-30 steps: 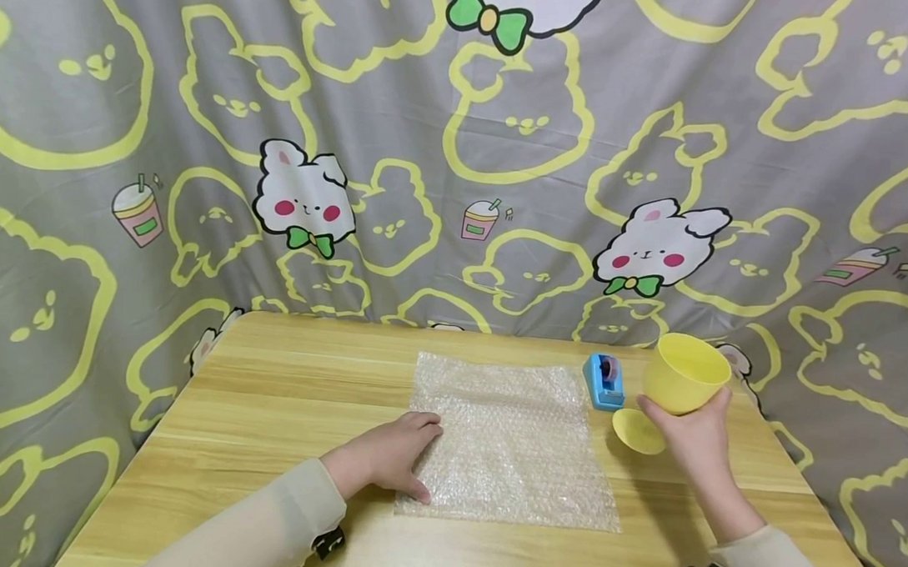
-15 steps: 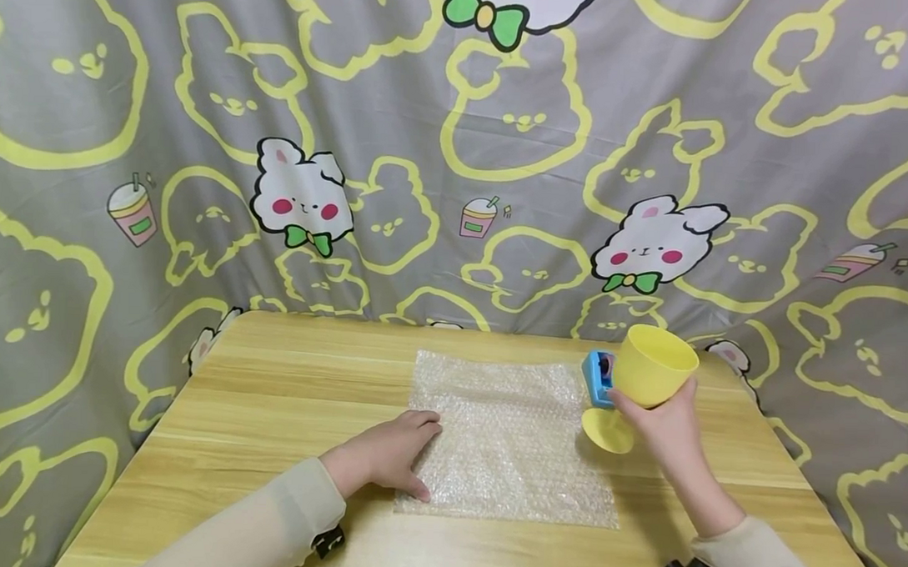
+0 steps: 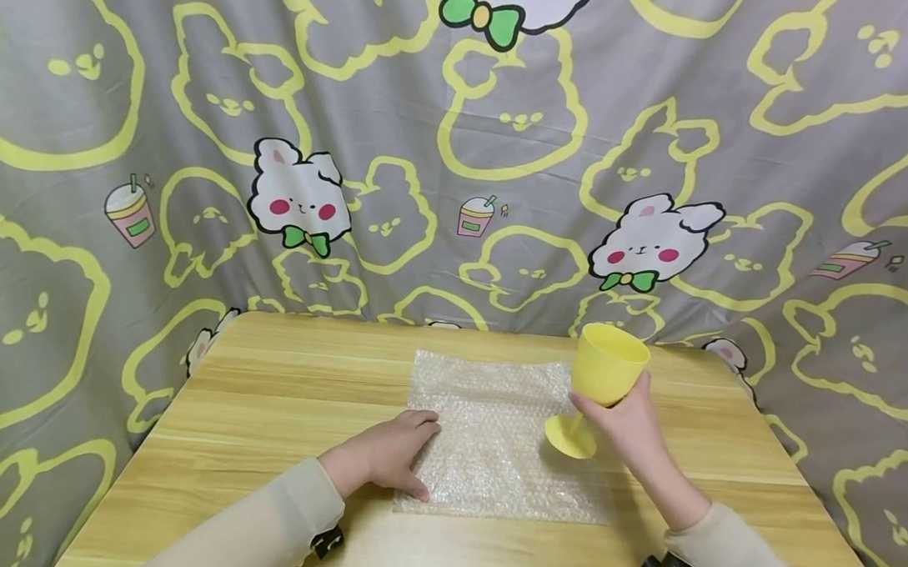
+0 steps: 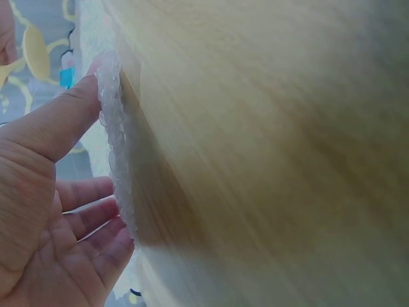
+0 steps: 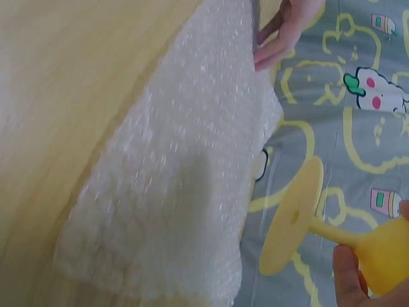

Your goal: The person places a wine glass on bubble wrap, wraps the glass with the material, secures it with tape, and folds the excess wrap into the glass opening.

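A yellow plastic goblet [image 3: 609, 364] is held upright, tilted slightly, over the right part of a sheet of bubble wrap [image 3: 485, 460]. My right hand [image 3: 622, 414] grips it low on the bowl, where the stem begins. Its round foot [image 5: 293, 217] hangs above the wrap in the right wrist view, casting a shadow there. On the wrap's left edge rests my left hand [image 3: 388, 452], thumb and fingers spread apart. Seen from the left wrist, the thumb [image 4: 61, 121] and fingertips touch the wrap's edge [image 4: 115, 141].
The wrap lies flat on a wooden table [image 3: 285, 394]. A grey curtain [image 3: 400, 106] with yellow cartoon outlines hangs behind the far edge. A small blue thing [image 4: 66, 77] shows in the left wrist view; the goblet and right hand cover that spot in the head view.
My right hand has carried the goblet leftward, from beside the blue tape dispenser to over the bubble wrap. The dispenser is now hidden in the head view. The left hand has stayed put.
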A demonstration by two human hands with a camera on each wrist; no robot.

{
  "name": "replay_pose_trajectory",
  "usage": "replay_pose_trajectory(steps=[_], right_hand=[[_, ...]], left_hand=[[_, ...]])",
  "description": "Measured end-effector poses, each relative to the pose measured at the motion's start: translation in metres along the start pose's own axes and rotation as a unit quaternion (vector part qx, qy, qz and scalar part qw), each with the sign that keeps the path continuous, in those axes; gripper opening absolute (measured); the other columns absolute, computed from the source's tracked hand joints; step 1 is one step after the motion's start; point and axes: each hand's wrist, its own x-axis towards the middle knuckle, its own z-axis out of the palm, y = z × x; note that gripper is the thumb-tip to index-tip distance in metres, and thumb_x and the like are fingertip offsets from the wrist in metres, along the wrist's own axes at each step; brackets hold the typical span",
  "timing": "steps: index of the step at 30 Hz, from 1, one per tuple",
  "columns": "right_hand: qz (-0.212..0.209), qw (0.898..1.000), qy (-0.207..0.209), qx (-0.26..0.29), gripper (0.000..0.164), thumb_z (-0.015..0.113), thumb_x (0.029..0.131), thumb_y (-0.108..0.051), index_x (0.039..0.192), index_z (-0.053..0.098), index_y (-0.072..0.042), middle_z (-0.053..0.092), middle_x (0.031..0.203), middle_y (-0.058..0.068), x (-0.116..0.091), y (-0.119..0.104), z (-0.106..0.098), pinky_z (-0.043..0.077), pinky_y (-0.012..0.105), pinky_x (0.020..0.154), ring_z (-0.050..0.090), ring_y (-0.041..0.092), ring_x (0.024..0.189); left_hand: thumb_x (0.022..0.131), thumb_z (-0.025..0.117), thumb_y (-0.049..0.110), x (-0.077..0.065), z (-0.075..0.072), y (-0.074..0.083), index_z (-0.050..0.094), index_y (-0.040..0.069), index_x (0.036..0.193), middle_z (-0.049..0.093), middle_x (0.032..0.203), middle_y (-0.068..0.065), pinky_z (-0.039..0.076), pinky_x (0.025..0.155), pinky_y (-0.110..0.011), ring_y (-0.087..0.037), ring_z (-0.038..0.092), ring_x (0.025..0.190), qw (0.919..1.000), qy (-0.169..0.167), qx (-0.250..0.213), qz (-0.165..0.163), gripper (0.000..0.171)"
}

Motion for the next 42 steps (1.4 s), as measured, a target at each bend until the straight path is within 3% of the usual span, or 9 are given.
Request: replay_pose_trajectory(steps=[6,15,23,32,42], right_hand=[[-0.009,1.0,-0.016,-0.003,0.091,0.085,0.081,-0.031,0.141,0.024,0.001,0.049,0.122,0.018,0.0,-0.004,0.015,0.049,0.035,0.084,0.055,0.029,0.103],[-0.037,0.997,-0.047,0.047,0.086,0.085,0.079,-0.014,0.141,0.025,-0.004,0.05,0.118,0.017,0.002,-0.01,0.038,0.053,0.035,0.081,0.056,0.028,0.099],[-0.023,0.989,-0.086,0.115,0.079,0.083,0.08,-0.008,0.138,0.028,-0.005,0.049,0.116,0.02,0.001,-0.014,0.058,0.061,0.037,0.07,0.06,0.026,0.091],[0.021,0.987,-0.111,0.112,0.078,0.083,0.08,-0.015,0.136,0.031,0.0,0.051,0.115,0.021,-0.002,-0.023,0.077,0.061,0.04,0.073,0.062,0.026,0.092],[0.034,0.979,-0.141,0.142,0.073,0.082,0.08,-0.01,0.133,0.034,0.002,0.055,0.11,0.02,0.001,-0.028,0.101,0.061,0.049,0.07,0.065,0.023,0.078]], left_hand=[[0.073,0.085,0.052,0.001,-0.002,0.002,0.045,-0.002,0.146,0.038,0.155,-0.015,0.035,0.116,-0.04,-0.031,0.035,0.143,1.0,-0.001,-0.001,0.001,0.099],[0.074,0.085,0.052,0.001,-0.001,0.002,0.046,-0.002,0.146,0.038,0.155,-0.015,0.035,0.116,-0.041,-0.031,0.036,0.142,1.0,-0.001,0.0,0.005,0.098],[0.073,0.086,0.052,0.002,-0.001,0.001,0.046,-0.003,0.145,0.039,0.154,-0.016,0.035,0.116,-0.041,-0.032,0.037,0.142,1.0,0.002,0.003,0.008,0.099],[0.073,0.086,0.053,0.001,0.0,0.0,0.046,-0.003,0.144,0.04,0.154,-0.017,0.035,0.115,-0.041,-0.032,0.038,0.141,0.9999,0.006,0.003,0.01,0.099],[0.071,0.085,0.054,0.001,-0.002,-0.001,0.046,-0.002,0.145,0.04,0.154,-0.016,0.035,0.115,-0.042,-0.032,0.037,0.141,0.9999,0.005,0.002,0.008,0.101]])
